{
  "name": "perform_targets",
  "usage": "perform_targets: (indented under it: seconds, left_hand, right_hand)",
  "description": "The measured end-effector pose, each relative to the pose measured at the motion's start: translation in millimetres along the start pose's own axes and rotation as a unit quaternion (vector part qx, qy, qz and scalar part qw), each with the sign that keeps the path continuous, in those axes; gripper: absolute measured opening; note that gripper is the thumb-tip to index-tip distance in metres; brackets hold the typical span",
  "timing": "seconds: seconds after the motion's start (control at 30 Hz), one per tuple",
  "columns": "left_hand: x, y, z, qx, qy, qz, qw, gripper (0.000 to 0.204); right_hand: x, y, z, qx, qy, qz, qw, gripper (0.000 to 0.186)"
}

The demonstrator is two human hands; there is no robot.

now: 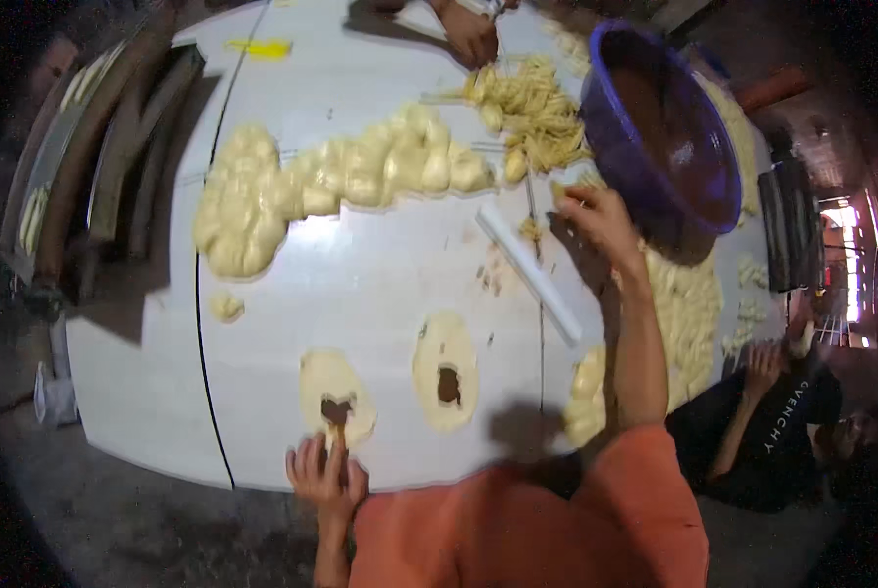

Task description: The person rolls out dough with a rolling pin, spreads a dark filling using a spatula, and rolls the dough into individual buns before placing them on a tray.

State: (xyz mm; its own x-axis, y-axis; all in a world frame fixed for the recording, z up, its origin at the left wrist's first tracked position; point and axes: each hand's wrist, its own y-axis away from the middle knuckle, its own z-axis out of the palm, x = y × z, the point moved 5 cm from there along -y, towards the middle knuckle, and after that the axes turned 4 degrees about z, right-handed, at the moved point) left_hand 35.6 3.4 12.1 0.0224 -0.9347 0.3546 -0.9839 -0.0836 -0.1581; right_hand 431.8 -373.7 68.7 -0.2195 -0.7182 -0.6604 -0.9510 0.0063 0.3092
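Note:
Two flattened ovals of pale dough lie near the front of the white table. The left dough oval [314,376] bears a dark brown patch of filling [335,409], and the right dough oval [429,358] has another dark patch [449,385]. My left hand [323,478] is at the left oval's near edge, fingers apart, one finger reaching to the filling. Beside the purple tub, my right hand [601,223] pinches a small pale yellow piece [558,190]; its exact kind is unclear. A white rolling pin [529,275] lies slanted left of my right forearm.
Dough balls [370,169] form a band across the table. Pale yellow strips [532,103] lie heaped beside the large purple tub [608,108], with another person's hand [471,37] behind. Trays [86,157] stand at left. More dough [684,314] and another person's arm [743,421] are at right.

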Motion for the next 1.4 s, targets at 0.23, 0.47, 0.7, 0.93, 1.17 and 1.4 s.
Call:
perform_targets:
  seconds: [0.23, 0.47, 0.7, 0.93, 1.17, 1.4]
  left_hand:
    - [-8, 3, 9, 0.049, -0.009, 0.021, 0.999, 0.045]
    - [-6, 2, 7, 0.067, 0.032, 0.031, 0.997, 0.049]
    - [34, -27, -13, 0.022, 0.052, 0.078, 0.995, 0.038]
    - [85, -68, 13, 0.009, 0.09, 0.198, 0.976, 0.028]
    - [99, -84, 33, -0.049, 0.147, 0.248, 0.956, 0.025]
    - [91, -118, 25, 0.016, 0.166, 0.125, 0.978, 0.019]
  right_hand:
    - [-24, 138, 90, -0.174, -0.066, -0.084, 0.979, 0.029]
    - [-25, 207, 140, -0.155, 0.104, -0.244, 0.952, 0.02]
    - [-12, 215, 140, -0.12, 0.101, -0.27, 0.95, 0.021]
    - [-8, 243, 127, -0.1, 0.051, -0.248, 0.962, 0.027]
    - [10, 242, 150, -0.062, 0.029, -0.303, 0.951, 0.018]
    - [12, 212, 143, -0.019, -0.056, -0.181, 0.982, 0.017]
